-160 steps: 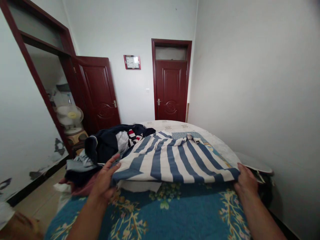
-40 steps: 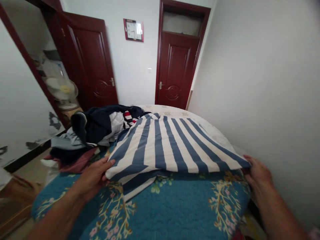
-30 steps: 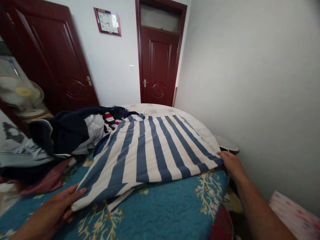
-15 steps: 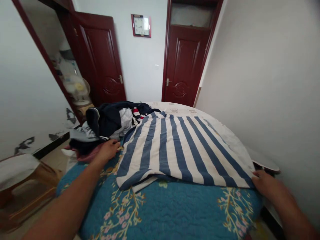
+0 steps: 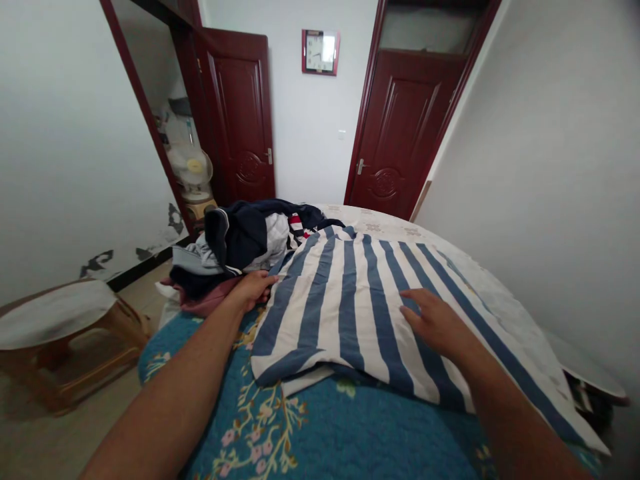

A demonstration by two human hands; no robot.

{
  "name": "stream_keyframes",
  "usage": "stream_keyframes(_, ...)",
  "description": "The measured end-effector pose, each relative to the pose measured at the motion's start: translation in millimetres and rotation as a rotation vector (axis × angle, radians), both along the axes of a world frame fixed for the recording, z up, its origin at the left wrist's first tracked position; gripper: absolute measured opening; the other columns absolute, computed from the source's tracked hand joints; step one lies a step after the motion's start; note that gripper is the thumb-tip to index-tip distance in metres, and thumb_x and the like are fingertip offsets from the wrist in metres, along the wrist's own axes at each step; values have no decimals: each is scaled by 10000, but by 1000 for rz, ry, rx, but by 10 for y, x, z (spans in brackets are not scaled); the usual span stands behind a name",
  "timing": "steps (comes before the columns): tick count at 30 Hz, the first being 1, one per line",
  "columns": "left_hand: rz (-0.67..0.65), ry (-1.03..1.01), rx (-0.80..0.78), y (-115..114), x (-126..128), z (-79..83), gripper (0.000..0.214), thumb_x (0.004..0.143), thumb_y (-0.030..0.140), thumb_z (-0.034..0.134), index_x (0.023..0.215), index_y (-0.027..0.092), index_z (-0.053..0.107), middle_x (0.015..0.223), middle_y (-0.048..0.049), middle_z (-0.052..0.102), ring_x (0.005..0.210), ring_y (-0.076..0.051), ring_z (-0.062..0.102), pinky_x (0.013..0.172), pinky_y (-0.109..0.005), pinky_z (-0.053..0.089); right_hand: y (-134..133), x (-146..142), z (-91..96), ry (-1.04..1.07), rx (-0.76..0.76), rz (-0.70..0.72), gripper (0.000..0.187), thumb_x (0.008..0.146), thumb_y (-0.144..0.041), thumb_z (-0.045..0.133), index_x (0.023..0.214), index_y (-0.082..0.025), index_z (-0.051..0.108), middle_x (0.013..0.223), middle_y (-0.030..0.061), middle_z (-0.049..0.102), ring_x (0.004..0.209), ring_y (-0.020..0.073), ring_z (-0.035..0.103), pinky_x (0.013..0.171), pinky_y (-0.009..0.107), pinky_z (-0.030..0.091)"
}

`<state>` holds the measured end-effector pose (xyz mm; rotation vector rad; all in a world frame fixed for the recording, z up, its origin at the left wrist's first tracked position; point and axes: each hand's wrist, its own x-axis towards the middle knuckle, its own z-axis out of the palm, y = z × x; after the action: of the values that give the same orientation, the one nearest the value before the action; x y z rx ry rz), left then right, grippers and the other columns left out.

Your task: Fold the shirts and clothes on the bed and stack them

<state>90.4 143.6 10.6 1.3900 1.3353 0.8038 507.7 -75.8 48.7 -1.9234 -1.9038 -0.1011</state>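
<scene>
A blue-and-white striped garment [image 5: 330,300] lies spread out on the teal quilted cover [image 5: 360,433], its near left edge a little folded. At its left edge my left hand [image 5: 254,291] has its fingers closed on the fabric; the thumb side shows and the other fingertips are partly hidden. My right hand [image 5: 435,323] hovers over or lightly touches the middle of the stripes, with thumb and fingers apart and nothing held. Just beyond my left hand is a heap of dark, grey and pink clothes [image 5: 245,240].
A patterned white cloth [image 5: 370,217] covers the far rounded side of the surface. To the left stands a wooden stool [image 5: 80,353] with a pale top. A white wall [image 5: 560,167] runs along the right, with a round-topped object [image 5: 590,373] low beside it.
My right hand has left the garment's near right corner and moved inward over its middle. My left hand has shifted slightly right to the garment's left edge. The view has turned left.
</scene>
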Motion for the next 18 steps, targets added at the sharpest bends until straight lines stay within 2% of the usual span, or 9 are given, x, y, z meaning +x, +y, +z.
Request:
stream_keyframes(2, 53, 232, 224, -25, -43, 38, 221, 890, 418, 686, 867, 208, 620, 634, 15, 586, 583, -163, 594, 573, -256, 462, 326, -371, -135, 14, 21, 117, 397, 1004, -358, 533, 1322, -182, 691, 1329, 160, 704, 1249, 305, 666, 1114, 474, 532)
stream_keyframes(4, 94, 563, 441, -52, -89, 79, 191, 940, 380, 617, 976, 206, 685, 834, -60, 727, 814, -235, 713, 731, -309, 531, 566, -659, -360, 8, 56, 157, 431, 1006, -315, 539, 1388, -154, 656, 1432, 191, 647, 1359, 322, 597, 1166, 499, 493)
stream_keyframes(5, 96, 706, 493, -62, -109, 93, 208, 953, 366, 595, 1031, 208, 705, 945, -91, 763, 925, -270, 735, 802, -337, 543, 646, -767, -483, -4, 56, 156, 445, 1012, -309, 537, 1412, -147, 644, 1476, 201, 617, 1402, 331, 562, 1188, 515, 470)
stream_keyframes(7, 97, 885, 501, -66, -138, 104, 270, 972, 369, 565, 1115, 203, 724, 1104, -135, 783, 1064, -320, 739, 896, -383, 546, 731, -905, -696, -37, 20, 151, 467, 1032, -324, 525, 1450, -144, 629, 1541, 206, 569, 1460, 342, 507, 1221, 543, 427)
stream_keyframes(9, 82, 898, 464, -48, -153, 94, 336, 999, 402, 529, 1147, 184, 736, 1172, -159, 782, 1115, -332, 736, 945, -393, 546, 743, -952, -826, -63, -33, 157, 479, 1052, -354, 508, 1470, -152, 624, 1570, 198, 546, 1483, 347, 481, 1240, 558, 395)
stream_keyframes(13, 45, 768, 456, -8, -159, 43, 426, 1062, 369, 390, 1139, 165, 756, 1179, -149, 790, 1147, -289, 732, 1014, -363, 536, 688, -928, -841, -70, -58, 163, 495, 1068, -387, 491, 1495, -169, 613, 1595, 186, 528, 1504, 351, 455, 1255, 569, 366)
stream_keyframes(16, 66, 834, 468, -32, -131, -6, 339, 1012, 306, 494, 1216, 190, 739, 1212, -129, 788, 1158, -290, 730, 1024, -368, 540, 619, -973, -727, -53, -63, 212, 538, 1057, -397, 525, 1539, -164, 577, 1621, 190, 501, 1536, 364, 414, 1269, 585, 340)
stream_keyframes(18, 102, 915, 488, -71, -89, -30, 349, 982, 273, 549, 1284, 207, 711, 1233, -129, 778, 1151, -298, 732, 1004, -376, 551, 550, -1055, -624, -40, -110, 351, 558, 1052, -412, 549, 1565, -193, 561, 1655, 169, 472, 1561, 364, 381, 1282, 593, 316)
